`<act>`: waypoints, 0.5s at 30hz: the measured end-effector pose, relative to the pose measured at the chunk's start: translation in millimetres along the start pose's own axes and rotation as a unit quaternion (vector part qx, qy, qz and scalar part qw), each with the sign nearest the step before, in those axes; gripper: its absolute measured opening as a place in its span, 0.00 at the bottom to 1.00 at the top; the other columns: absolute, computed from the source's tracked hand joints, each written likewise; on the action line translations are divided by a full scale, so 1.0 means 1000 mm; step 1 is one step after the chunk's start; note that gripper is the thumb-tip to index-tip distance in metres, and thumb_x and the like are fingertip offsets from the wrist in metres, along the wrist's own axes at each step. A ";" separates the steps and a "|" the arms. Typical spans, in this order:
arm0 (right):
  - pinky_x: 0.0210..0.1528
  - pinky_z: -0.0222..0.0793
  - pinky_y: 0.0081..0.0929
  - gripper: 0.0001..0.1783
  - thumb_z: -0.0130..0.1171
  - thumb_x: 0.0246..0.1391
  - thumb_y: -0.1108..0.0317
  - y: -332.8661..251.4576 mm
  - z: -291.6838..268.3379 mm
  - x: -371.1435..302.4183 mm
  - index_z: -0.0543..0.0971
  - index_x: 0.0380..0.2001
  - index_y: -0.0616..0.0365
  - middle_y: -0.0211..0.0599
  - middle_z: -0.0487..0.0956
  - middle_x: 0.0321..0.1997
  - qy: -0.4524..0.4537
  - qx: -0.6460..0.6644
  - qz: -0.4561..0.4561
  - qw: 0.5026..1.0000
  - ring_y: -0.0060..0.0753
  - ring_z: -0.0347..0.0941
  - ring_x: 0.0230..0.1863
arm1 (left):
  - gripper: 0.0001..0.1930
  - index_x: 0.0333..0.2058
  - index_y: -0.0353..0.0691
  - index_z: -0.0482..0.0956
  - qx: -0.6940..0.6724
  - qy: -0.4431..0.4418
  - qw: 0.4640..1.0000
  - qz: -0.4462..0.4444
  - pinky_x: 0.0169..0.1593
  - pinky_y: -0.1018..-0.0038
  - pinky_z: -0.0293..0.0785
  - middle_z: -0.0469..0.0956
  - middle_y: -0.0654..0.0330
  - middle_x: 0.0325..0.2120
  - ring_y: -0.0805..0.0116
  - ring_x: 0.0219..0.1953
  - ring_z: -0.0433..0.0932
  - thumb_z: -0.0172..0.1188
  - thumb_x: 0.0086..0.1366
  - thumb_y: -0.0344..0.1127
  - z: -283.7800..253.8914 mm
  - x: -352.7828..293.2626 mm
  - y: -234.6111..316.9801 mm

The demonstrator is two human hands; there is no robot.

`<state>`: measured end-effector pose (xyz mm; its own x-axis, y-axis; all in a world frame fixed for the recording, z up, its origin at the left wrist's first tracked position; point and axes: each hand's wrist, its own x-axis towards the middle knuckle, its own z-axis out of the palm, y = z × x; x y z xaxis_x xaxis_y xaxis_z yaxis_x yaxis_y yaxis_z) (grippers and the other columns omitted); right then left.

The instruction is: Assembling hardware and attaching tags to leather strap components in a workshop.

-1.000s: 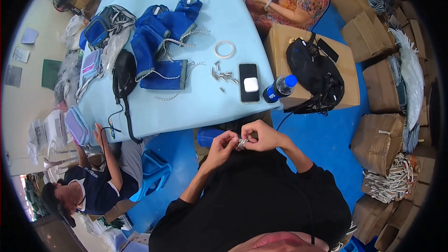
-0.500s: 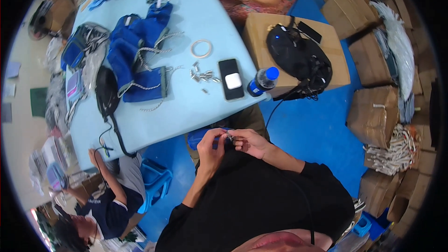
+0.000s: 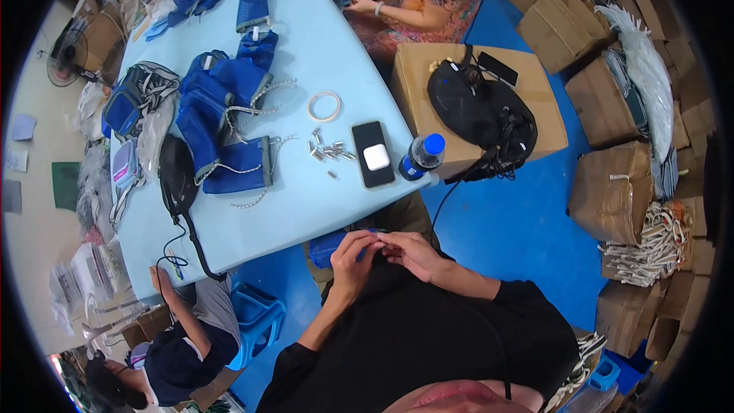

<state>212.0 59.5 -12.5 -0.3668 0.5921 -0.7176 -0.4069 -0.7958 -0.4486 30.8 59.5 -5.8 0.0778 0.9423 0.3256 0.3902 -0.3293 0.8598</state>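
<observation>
My left hand [image 3: 353, 261] and my right hand [image 3: 417, 255] meet at their fingertips above my lap, just off the table's near edge. Thumb and forefinger are pinched on each hand; whatever lies between them is too small and hidden to name. A blue cloth piece [image 3: 324, 249] rests on my lap beside the left hand. Beyond my hands, several small silver metal cylinders [image 3: 332, 150] lie loose on the light blue table [image 3: 306, 214]. Farther left is a pile of blue drawstring pouches [image 3: 238, 167] with grey-and-white cords.
A phone [image 3: 370, 154] with a white case on it, a blue-capped bottle [image 3: 423, 157] and a pale ring [image 3: 324, 106] are on the table. Black gear tops a carton [image 3: 550, 118] at right. Two other people [image 3: 187, 352] [image 3: 428, 8] sit nearby. A blue stool [image 3: 258, 313] stands left.
My view has shifted, so the table sits lower in it. My fingertips stay together, and the greyish bit seen between them earlier is now mostly hidden. The person at left has lowered one hand.
</observation>
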 end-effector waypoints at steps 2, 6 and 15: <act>0.48 0.70 0.22 0.10 0.67 0.66 0.55 0.000 -0.001 -0.003 0.86 0.42 0.47 0.19 0.82 0.38 -0.011 -0.016 -0.018 1.000 0.15 0.76 0.44 | 0.10 0.39 0.34 0.86 -0.018 -0.007 1.000 -0.009 0.46 0.67 0.82 0.84 0.53 0.40 0.56 0.42 0.86 0.71 0.59 0.19 -0.002 -0.005 0.002; 0.48 0.69 0.22 0.10 0.67 0.66 0.57 -0.005 0.000 0.000 0.86 0.44 0.49 0.21 0.83 0.41 -0.027 -0.063 -0.040 0.997 0.15 0.77 0.45 | 0.10 0.40 0.33 0.86 -0.036 0.003 0.999 -0.024 0.48 0.68 0.82 0.85 0.53 0.42 0.57 0.44 0.86 0.67 0.61 0.17 -0.001 -0.011 -0.006; 0.47 0.70 0.20 0.10 0.70 0.63 0.64 -0.005 -0.002 0.010 0.87 0.43 0.58 0.24 0.85 0.42 -0.060 -0.186 -0.154 0.969 0.14 0.77 0.45 | 0.08 0.38 0.33 0.87 -0.084 -0.021 0.994 -0.060 0.48 0.71 0.81 0.85 0.54 0.41 0.61 0.42 0.86 0.69 0.60 0.18 -0.011 -0.008 -0.018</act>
<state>212.2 68.7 -18.8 -0.3800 0.8010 -0.4627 -0.1901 -0.5571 -0.8084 13.3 57.6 -19.6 0.0800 0.9761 0.2022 0.2411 -0.2158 0.9462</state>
